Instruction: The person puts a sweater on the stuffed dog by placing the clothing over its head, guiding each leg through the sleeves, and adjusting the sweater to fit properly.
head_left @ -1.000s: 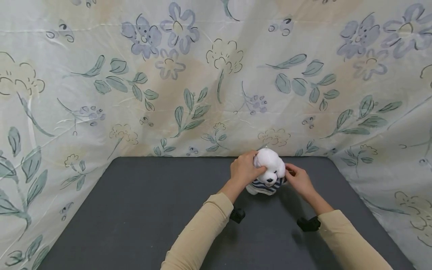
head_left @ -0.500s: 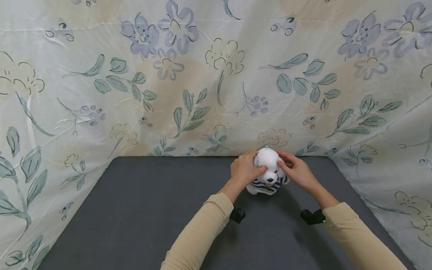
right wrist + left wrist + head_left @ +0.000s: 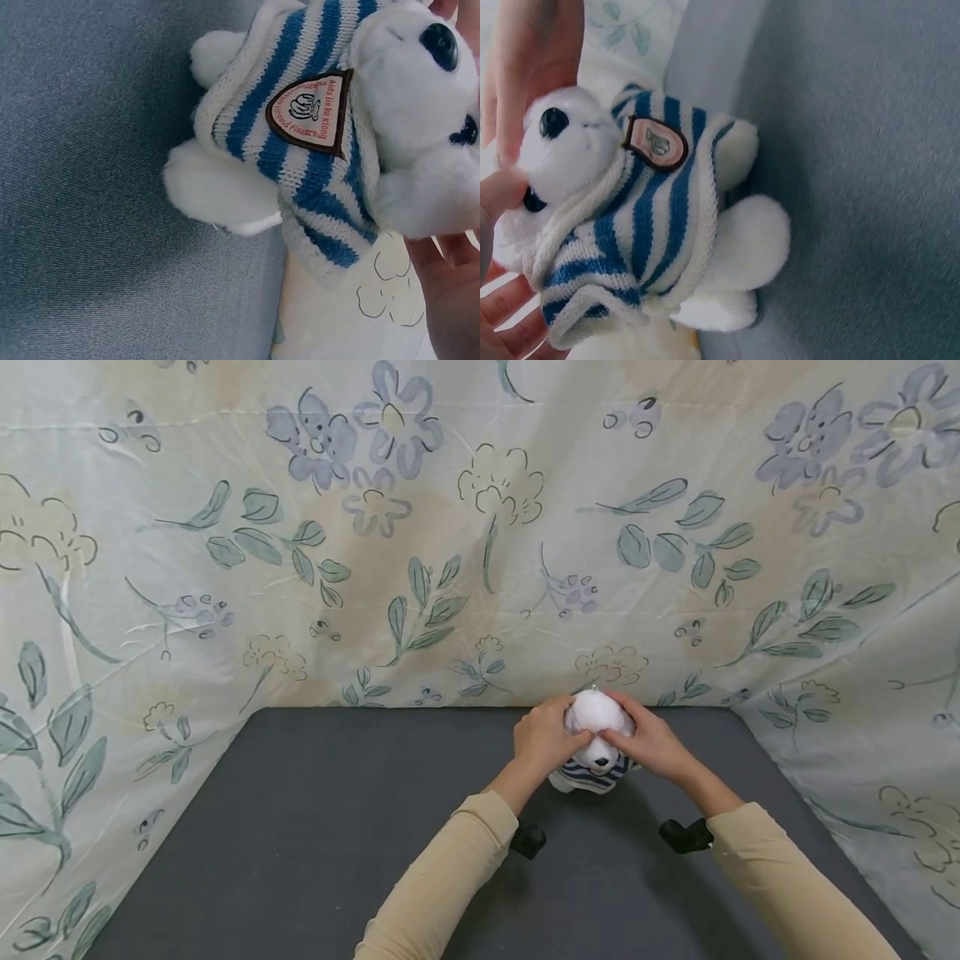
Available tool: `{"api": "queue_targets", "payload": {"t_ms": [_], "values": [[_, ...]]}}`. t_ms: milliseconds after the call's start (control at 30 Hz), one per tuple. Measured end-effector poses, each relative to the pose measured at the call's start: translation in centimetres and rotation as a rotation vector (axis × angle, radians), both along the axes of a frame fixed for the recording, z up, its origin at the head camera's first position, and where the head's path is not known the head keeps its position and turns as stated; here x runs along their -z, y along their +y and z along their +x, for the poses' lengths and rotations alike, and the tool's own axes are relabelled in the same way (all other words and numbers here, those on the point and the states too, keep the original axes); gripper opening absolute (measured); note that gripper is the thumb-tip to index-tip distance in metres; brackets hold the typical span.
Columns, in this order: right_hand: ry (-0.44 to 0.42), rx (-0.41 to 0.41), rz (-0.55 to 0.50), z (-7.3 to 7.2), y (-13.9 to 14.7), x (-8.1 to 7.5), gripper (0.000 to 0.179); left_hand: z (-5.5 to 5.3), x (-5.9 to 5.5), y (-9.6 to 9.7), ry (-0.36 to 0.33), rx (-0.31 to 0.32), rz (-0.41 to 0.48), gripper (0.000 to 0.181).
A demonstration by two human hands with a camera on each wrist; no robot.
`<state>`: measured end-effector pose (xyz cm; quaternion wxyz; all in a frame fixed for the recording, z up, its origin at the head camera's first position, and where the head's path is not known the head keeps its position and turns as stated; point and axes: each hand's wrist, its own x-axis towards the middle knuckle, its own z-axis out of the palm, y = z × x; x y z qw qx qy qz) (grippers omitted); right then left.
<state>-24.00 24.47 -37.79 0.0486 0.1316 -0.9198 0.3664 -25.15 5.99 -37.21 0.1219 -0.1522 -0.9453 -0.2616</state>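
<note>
A white plush dog [image 3: 598, 720] in a blue-and-white striped knit sweater [image 3: 656, 202] sits near the table's back edge, facing me. On the sweater's chest is a small badge [image 3: 311, 112] with a dark border. My left hand [image 3: 543, 735] grips one side of the head, its thumb by an eye. On the other side my right hand [image 3: 651, 742] holds the head likewise, fingers behind and thumb across the face. Both thumb tips come close together above the black nose [image 3: 553, 123]. The ears are largely covered by the hands in the head view.
A dark grey table [image 3: 337, 835] lies under the toy. Behind it and at both sides hangs a floral cloth [image 3: 420, 527]. Black wrist devices [image 3: 528, 840] show below both wrists.
My right hand has moved from low at the toy's side up to its head, and its thumb now lies across the face. The left hand has kept its hold.
</note>
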Motion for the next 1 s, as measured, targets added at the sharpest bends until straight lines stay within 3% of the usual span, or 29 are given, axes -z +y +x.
{"api": "queue_targets", "payload": {"t_ms": [367,533,767,1000], "values": [[0.031,0.009,0.025,0.1,0.2,0.1,0.062,1.0,1.0,-0.5,-0.008,0.031,0.107,0.057],[0.018,0.034,0.033,0.1,0.1,0.1,0.063,1.2,1.9,-0.9,0.025,-0.01,0.119,0.05],[0.004,0.042,0.031,0.2,0.2,0.1,0.064,1.1,2.9,-1.1,0.005,-0.029,0.278,0.044],[-0.002,0.042,0.004,0.3,0.2,0.3,0.063,0.6,3.2,-1.7,0.028,0.032,0.393,0.03]]}}
